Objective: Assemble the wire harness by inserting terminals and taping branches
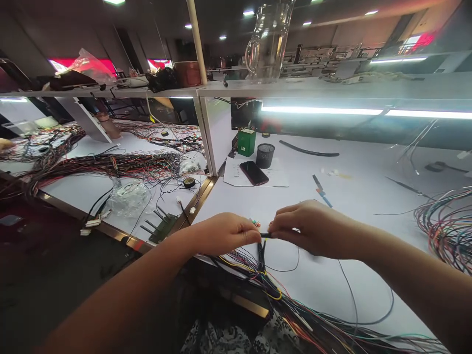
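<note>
My left hand (230,233) and my right hand (311,227) meet over the near part of the white table. Between their fingertips runs a short black strand (266,235), a sleeve or cable; I cannot tell which. Both hands are closed in a pinch on it. Just behind the fingers show small red and green wire ends (256,224). Below the hands, black-sleeved cables (261,255) lead into a wire bundle (280,290) of many colours, which hangs along the table's front edge.
A phone (253,173), a black mesh cup (265,156) and a green box (246,142) stand at the back. A knife (322,191) and black tube (309,149) lie beyond my right hand. Coiled wires (448,226) are at right; a glass jug (271,42) tops the shelf.
</note>
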Demonstrator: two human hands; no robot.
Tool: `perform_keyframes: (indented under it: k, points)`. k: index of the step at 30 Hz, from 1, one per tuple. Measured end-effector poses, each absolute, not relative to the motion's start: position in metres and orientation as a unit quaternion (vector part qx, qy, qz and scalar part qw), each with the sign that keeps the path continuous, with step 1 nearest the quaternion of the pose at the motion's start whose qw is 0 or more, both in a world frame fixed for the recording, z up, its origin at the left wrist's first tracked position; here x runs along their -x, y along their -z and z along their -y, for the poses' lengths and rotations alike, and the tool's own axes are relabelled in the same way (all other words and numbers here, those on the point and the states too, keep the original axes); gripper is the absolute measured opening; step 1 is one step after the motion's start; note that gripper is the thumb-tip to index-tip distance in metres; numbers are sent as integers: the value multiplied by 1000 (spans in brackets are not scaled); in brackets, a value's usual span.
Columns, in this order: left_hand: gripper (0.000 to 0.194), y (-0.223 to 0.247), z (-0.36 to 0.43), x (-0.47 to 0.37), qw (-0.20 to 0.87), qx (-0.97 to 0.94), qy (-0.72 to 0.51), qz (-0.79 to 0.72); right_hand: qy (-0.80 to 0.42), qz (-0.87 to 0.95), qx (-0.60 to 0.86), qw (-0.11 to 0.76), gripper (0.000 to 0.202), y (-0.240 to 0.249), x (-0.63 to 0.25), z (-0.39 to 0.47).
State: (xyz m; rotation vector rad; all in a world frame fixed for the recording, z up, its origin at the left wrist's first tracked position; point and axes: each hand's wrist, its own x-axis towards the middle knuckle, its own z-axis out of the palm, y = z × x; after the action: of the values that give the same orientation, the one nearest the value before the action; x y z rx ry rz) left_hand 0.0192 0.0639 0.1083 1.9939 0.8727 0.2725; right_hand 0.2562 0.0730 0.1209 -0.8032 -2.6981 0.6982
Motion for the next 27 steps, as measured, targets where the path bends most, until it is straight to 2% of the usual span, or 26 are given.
perform_keyframes:
  k: [3,5,8,10,12,14,17,21,24,27]
  points:
    - [30,-111,-55,-21,386,-877,-95,-271,-273,921,261,95,25,-120,-270,-79]
    - [28,-111,-49,-20,375,-889,-115,-236,-317,900,283,101,26,-113,-288,-85]
    - [30,-105,-44,-15,391,-854,-208,-272,-462,807,357,93,29,-100,-315,-86]
    - [32,-96,-45,-12,412,-810,-270,-318,-588,723,359,50,31,-95,-325,-79]
    - [34,-89,-49,-10,450,-783,-276,-329,-672,670,316,4,33,-93,-324,-67]
    - [33,-89,-54,-12,478,-790,-229,-308,-709,655,260,-22,34,-95,-317,-55]
    - [32,-103,-55,-20,424,-843,-176,-280,-723,650,233,8,32,-97,-305,-47]
    - [45,-135,-44,-37,299,-907,-136,-262,-710,626,292,135,27,-94,-296,-51]
    - [48,-153,-36,-49,243,-929,-119,-251,-661,647,318,206,27,-94,-287,-53]
    - [41,-162,-33,-58,206,-926,-104,-298,-584,689,365,227,25,-98,-277,-53]
